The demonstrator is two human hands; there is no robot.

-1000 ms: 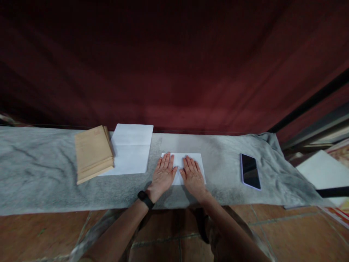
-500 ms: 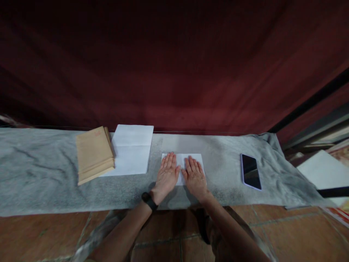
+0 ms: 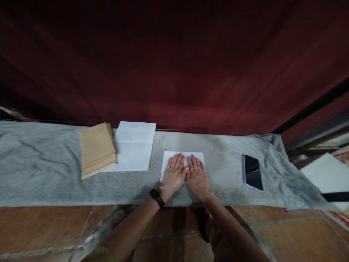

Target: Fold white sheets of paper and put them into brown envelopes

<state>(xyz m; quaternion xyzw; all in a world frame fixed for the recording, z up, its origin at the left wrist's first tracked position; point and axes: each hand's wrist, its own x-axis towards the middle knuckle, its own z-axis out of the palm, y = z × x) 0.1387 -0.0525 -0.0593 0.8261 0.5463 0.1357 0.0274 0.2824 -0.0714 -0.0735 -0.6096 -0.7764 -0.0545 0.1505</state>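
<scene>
A small folded white sheet (image 3: 168, 162) lies on the grey cloth (image 3: 40, 171) in the middle. My left hand (image 3: 174, 175), with a black band at the wrist, lies flat on it, fingers stretched out. Beside it my right hand (image 3: 197, 176) also presses flat on the sheet, and the two thumbs touch. Neither hand holds anything.
A stack of tan envelopes (image 3: 96, 150) sits at the left, partly over a larger white sheet (image 3: 135, 146). A dark phone (image 3: 253, 171) lies at the right. A dark red curtain (image 3: 174, 65) hangs behind. Brown floor tiles (image 3: 40, 229) show below the cloth.
Both hands have slid inward on the folded sheet until they touch. The left side of the sheet is now uncovered. The view has shifted slightly.
</scene>
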